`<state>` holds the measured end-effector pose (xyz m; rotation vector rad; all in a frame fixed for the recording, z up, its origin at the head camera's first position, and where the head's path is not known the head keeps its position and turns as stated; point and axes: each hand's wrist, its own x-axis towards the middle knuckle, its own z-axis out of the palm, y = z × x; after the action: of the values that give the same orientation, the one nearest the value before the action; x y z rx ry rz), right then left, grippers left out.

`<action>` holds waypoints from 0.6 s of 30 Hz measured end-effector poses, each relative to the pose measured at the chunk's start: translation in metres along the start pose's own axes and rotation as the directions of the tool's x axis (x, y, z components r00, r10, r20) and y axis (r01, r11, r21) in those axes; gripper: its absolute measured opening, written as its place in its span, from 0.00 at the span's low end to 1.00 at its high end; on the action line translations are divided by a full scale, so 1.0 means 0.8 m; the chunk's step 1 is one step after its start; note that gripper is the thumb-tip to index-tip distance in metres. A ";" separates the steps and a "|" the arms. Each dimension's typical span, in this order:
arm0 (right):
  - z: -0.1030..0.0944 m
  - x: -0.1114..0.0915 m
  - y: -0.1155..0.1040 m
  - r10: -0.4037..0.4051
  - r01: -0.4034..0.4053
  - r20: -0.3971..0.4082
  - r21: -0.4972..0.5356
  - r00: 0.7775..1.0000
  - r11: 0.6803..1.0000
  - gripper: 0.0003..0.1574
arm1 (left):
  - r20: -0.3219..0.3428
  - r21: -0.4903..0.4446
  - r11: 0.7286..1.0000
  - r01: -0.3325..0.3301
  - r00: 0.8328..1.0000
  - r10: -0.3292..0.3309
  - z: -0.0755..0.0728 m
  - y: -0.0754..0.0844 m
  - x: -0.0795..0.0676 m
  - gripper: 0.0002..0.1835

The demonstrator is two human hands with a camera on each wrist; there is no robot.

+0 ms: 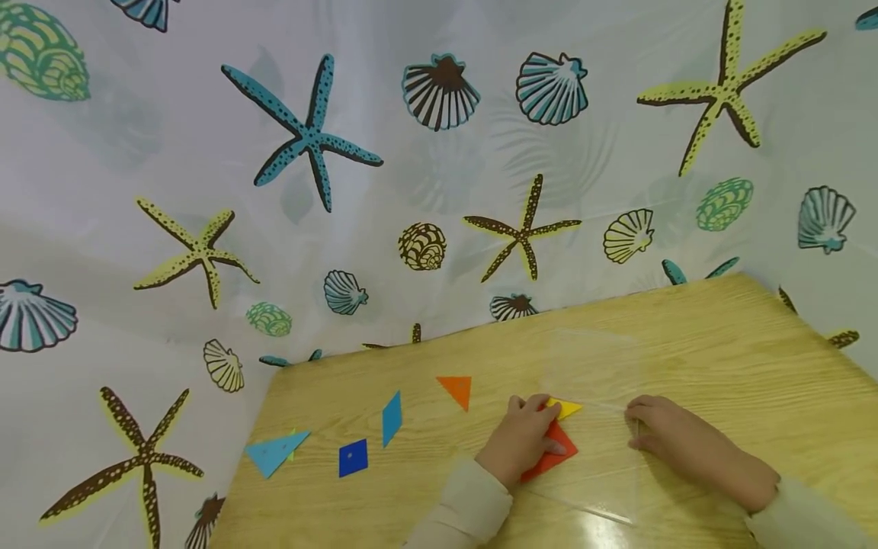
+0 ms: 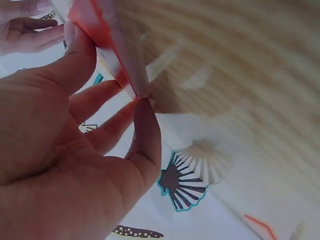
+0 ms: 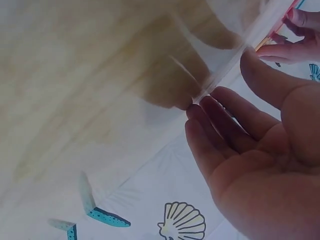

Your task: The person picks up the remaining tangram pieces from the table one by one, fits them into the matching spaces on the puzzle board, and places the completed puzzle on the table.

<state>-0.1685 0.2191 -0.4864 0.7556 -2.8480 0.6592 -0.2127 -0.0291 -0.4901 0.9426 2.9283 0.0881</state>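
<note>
In the head view my left hand (image 1: 524,438) lies over a red flat piece (image 1: 559,444), thumb on its surface. Its fingertips reach a small yellow triangle (image 1: 568,409) just beyond; the hand covers part of both. The left wrist view shows the thumb at the edge of the red piece (image 2: 95,25), the other fingertips spread along the same line. Both pieces overlap a clear plastic sheet (image 1: 595,362) on the table. My right hand (image 1: 679,438) touches the sheet's right edge, thumb and fingers apart; its loosely bent fingertips rest there in the right wrist view.
Left on the wooden table (image 1: 720,343) are an orange triangle (image 1: 458,390), a blue parallelogram (image 1: 392,419) and a dark blue square (image 1: 353,458). A light blue triangle (image 1: 277,451) overlaps a yellow-green piece (image 1: 292,444) near the left edge. A shell-and-starfish curtain (image 1: 425,183) hangs behind.
</note>
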 end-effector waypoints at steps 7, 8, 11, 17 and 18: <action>0.003 0.017 0.007 0.009 -0.009 0.023 0.006 1.000 1.000 0.17 | -0.070 0.077 0.993 0.094 0.994 -0.088 -0.001 0.015 -0.007 0.31; 0.005 0.019 0.008 0.008 -0.008 0.022 -0.003 1.000 1.000 0.17 | -0.078 0.099 0.989 0.109 0.992 -0.102 0.000 0.018 -0.007 0.32; 0.008 0.028 0.010 -0.005 0.005 0.020 -0.040 1.000 0.999 0.17 | -0.093 0.151 0.977 0.153 0.986 -0.140 0.000 0.026 -0.010 0.35; 0.011 0.043 0.018 -0.064 0.063 -0.003 -0.068 0.998 0.996 0.17 | -0.125 0.150 0.966 0.210 0.973 -0.193 0.000 0.032 -0.012 0.32; 0.011 0.044 0.018 -0.071 0.070 -0.005 -0.062 0.997 0.996 0.16 | -0.130 0.148 0.965 0.216 0.972 -0.197 0.000 0.032 -0.012 0.32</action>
<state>-0.2063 0.2111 -0.4919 0.8376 -2.8061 0.5605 -0.1902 -0.0143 -0.4880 0.6620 3.1604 -0.1109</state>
